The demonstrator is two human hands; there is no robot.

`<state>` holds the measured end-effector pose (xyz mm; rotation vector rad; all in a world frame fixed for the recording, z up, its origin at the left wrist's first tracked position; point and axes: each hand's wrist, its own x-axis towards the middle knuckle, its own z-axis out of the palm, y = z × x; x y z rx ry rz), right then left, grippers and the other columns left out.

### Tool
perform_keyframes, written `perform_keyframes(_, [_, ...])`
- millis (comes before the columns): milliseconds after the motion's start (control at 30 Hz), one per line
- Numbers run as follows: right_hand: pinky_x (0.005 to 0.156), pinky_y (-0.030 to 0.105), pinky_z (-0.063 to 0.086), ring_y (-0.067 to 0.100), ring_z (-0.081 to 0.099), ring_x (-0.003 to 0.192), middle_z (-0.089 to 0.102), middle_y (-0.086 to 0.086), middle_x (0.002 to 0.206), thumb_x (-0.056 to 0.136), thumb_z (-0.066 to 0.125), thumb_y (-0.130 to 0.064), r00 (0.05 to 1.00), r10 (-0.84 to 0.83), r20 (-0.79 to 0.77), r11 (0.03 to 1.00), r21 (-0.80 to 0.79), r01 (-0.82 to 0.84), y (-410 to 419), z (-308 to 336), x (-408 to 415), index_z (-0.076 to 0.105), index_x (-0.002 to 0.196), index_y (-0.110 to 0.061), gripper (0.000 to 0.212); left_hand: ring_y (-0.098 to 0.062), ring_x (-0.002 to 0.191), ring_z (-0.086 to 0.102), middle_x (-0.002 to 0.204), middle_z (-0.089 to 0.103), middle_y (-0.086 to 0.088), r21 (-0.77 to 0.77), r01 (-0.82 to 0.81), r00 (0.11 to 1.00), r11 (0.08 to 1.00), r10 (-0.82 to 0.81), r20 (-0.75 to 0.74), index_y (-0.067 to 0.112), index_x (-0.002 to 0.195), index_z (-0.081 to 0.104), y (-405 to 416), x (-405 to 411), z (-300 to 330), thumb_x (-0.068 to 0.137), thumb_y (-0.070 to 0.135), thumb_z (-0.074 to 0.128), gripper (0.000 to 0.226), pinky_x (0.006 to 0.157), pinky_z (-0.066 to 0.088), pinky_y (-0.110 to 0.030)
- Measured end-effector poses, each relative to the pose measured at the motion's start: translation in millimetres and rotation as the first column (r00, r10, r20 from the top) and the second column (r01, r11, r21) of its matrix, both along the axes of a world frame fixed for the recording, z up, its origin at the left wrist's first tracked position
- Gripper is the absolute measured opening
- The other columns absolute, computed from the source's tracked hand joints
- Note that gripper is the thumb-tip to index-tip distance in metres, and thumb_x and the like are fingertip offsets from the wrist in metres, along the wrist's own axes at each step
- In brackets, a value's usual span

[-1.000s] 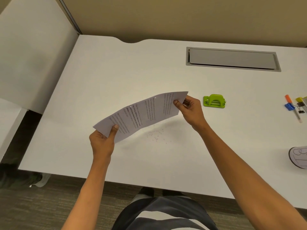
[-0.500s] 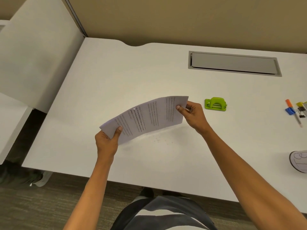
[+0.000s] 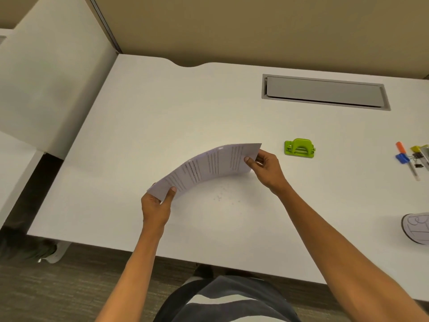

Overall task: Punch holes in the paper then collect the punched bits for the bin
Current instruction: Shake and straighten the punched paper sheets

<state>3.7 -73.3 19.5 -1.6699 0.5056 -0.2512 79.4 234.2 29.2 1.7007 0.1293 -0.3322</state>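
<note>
The left hand (image 3: 154,205) pinches the near-left corner of the printed sheet (image 3: 209,167), thumb on top and fingers curled beneath; the right hand (image 3: 267,169) pinches the far-right edge the same way. Between them the sheet bows upward, clear of the white desk (image 3: 162,117). Just below its near edge lie the punched bits (image 3: 220,196), a loose scatter of tiny dots. The green hole punch (image 3: 299,148) sits closed, a little right of the right hand.

The risk is air — a quick sweep or drop of the sheet could fan the bits across the desk or off its near edge, and the curved paper could crease if the pinches pull unevenly.

Against the earlier frames the grips match, but the sheet arches more and sits closer to the bits — the left corner has edged rightward.
</note>
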Motion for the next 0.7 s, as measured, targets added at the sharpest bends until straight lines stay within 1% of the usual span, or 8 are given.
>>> perform_keyframes(67, [0.090,0.022,0.056,0.006,0.069,0.105,0.075,-0.010,0.109,0.097,0.061,-0.021,1.000,0.006,0.022,1.000,-0.019,-0.005,3,3,3,0.070,0.117,-0.023,0.021,-0.011,0.098,0.066,0.106,0.067,0.006,0.022,-0.003,1.000,1.000,0.002,0.015,0.023,0.125,0.059,-2,2,3,0.088,0.024,0.073,0.040,0.077,0.059,-0.020])
perform_keyframes(167, [0.088,0.022,0.056,0.008,0.069,0.104,0.074,-0.004,0.111,0.098,0.060,-0.022,1.000,-0.006,0.028,0.999,-0.047,0.007,5,3,4,0.069,0.120,-0.019,0.024,-0.008,0.096,0.067,0.107,0.068,0.009,0.018,0.003,0.999,1.000,-0.003,0.036,0.028,0.124,0.059,-3,2,5,0.088,0.025,0.073,0.040,0.067,0.058,-0.015])
perform_keyframes(267, [0.091,0.026,0.056,0.013,0.068,0.106,0.072,0.001,0.114,0.097,0.061,-0.018,1.000,-0.009,-0.015,0.999,-0.053,0.008,3,-3,1,0.066,0.125,-0.013,0.028,-0.007,0.099,0.065,0.108,0.067,0.009,0.001,-0.012,1.000,1.000,0.012,-0.007,0.027,0.124,0.058,-2,-2,3,0.087,0.020,0.074,0.041,0.071,0.056,-0.014])
perform_keyframes(367, [0.089,0.026,0.058,0.015,0.069,0.104,0.073,-0.001,0.109,0.098,0.060,-0.018,1.000,-0.007,-0.016,0.998,-0.067,0.006,2,-1,1,0.067,0.122,-0.014,0.025,-0.008,0.098,0.065,0.105,0.068,0.007,-0.009,-0.035,0.999,0.999,0.034,-0.028,0.025,0.122,0.059,-2,-2,4,0.089,0.019,0.071,0.035,0.077,0.056,-0.019])
perform_keyframes(467, [0.084,0.021,0.057,0.009,0.071,0.100,0.075,-0.005,0.106,0.097,0.062,-0.020,0.999,-0.021,0.028,0.998,-0.053,0.023,2,12,8,0.069,0.117,-0.020,0.021,-0.007,0.095,0.067,0.105,0.068,0.009,-0.026,-0.058,0.998,0.998,0.058,0.005,0.025,0.123,0.059,0,3,13,0.091,0.020,0.069,0.034,0.071,0.057,-0.015])
perform_keyframes(533, [0.084,0.024,0.058,0.010,0.072,0.098,0.076,-0.005,0.104,0.094,0.065,-0.023,0.998,-0.027,0.056,0.998,-0.053,0.030,0,25,16,0.071,0.110,-0.023,0.017,-0.004,0.094,0.068,0.104,0.069,0.011,-0.054,-0.083,0.996,0.995,0.084,0.019,0.028,0.119,0.061,1,6,23,0.092,0.019,0.069,0.030,0.068,0.056,-0.014])
perform_keyframes(600, [0.084,0.028,0.059,0.013,0.072,0.095,0.076,-0.003,0.101,0.091,0.070,-0.026,0.998,-0.009,0.065,0.998,-0.064,0.013,-3,37,24,0.073,0.103,-0.022,0.014,-0.003,0.099,0.068,0.105,0.071,0.012,-0.107,-0.126,0.992,0.986,0.127,0.003,0.035,0.113,0.063,5,9,31,0.092,0.018,0.069,0.027,0.076,0.057,-0.018])
perform_keyframes(700, [0.080,0.026,0.058,0.013,0.072,0.089,0.076,0.000,0.097,0.085,0.077,-0.024,0.999,0.018,0.040,0.998,-0.061,-0.015,-10,47,30,0.072,0.100,-0.019,0.017,-0.012,0.110,0.066,0.115,0.070,0.010,-0.208,-0.207,0.978,0.956,0.197,-0.070,0.036,0.111,0.064,10,11,39,0.093,0.014,0.067,0.029,0.089,0.055,-0.035])
